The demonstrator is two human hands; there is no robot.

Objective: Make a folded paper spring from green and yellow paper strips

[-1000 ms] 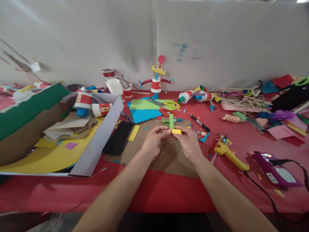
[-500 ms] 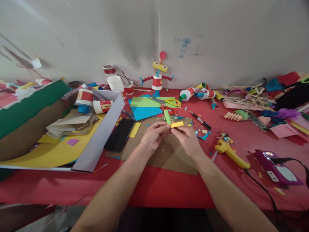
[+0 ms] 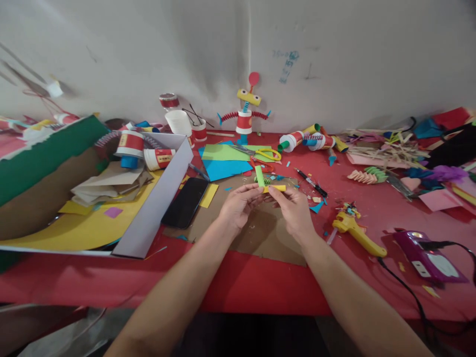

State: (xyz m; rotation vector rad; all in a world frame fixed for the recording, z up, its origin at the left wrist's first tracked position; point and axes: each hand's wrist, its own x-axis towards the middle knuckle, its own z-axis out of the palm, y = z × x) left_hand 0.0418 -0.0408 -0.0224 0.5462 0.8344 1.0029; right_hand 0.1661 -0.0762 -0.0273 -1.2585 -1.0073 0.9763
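Two paper strips, a green strip (image 3: 259,176) and a yellow strip (image 3: 278,188), meet at a corner between my hands above the brown cardboard (image 3: 275,238). My left hand (image 3: 240,206) pinches them near the joint, its fingertips closed. On the yellow strip, the thumb of my right hand (image 3: 292,208) presses from above while the fingers lie beneath. The green strip points up and away; the yellow one points right. Just behind the strips a small green folded paper spring (image 3: 265,181) rests among scraps. My fingers hide the corner where the strips cross.
Left of the cardboard lie a black phone (image 3: 185,203) and an open box (image 3: 154,203) of paper. Scissors (image 3: 267,153) rest on coloured sheets behind. A paper-cup figure (image 3: 244,121) stands by the wall. To the right are a pen (image 3: 311,182), glue gun (image 3: 357,235) and purple power socket (image 3: 427,258).
My right thumb has moved onto the top of the yellow strip, covering part of it. The view has shifted slightly; both hands stay over the cardboard.
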